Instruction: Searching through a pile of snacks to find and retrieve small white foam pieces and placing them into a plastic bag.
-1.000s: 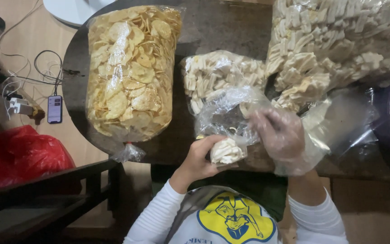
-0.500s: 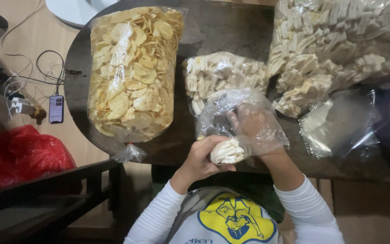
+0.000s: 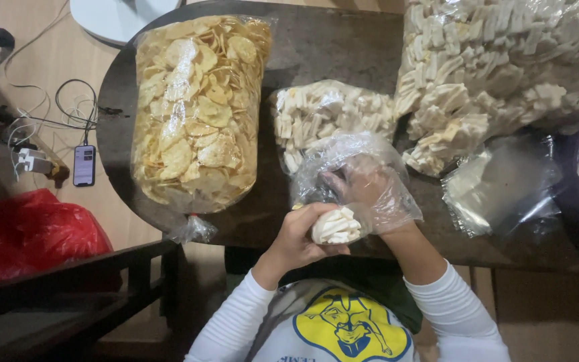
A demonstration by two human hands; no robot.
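the right hand (image 3: 363, 191) is inside a small clear plastic bag (image 3: 350, 177), so the wrinkled film blurs it; the fingers look bent and spread against the inside of the bag, but whether they pinch anything there cannot be told. the lower part of this bag is gathered in the left hand (image 3: 301, 234), which is closed around a bunch of pale cracker sticks (image 3: 336, 226) at the bottom of the bag. only the ends of the sticks show between the thumb and the fingers; the rest is covered by the palm.

both forearms come up from the bottom edge in white sleeves, and the wrists meet at the near edge of the dark round table (image 3: 330, 53). the left wrist bends to the right, the right forearm leans to the left.

behind the small bag, further on the table, lies a medium bag of white sticks (image 3: 330, 110). left of it lies a tall bag of yellow chips (image 3: 199, 107), its knotted end hanging over the table edge. on the far right side of the table is a very big bag of white sticks (image 3: 504, 67), cut off by the top edge. near the right rim lie empty clear bags (image 3: 497, 188), hard to count. left of the table, on the floor, are a phone (image 3: 84, 165) and a red bag (image 3: 28, 234).
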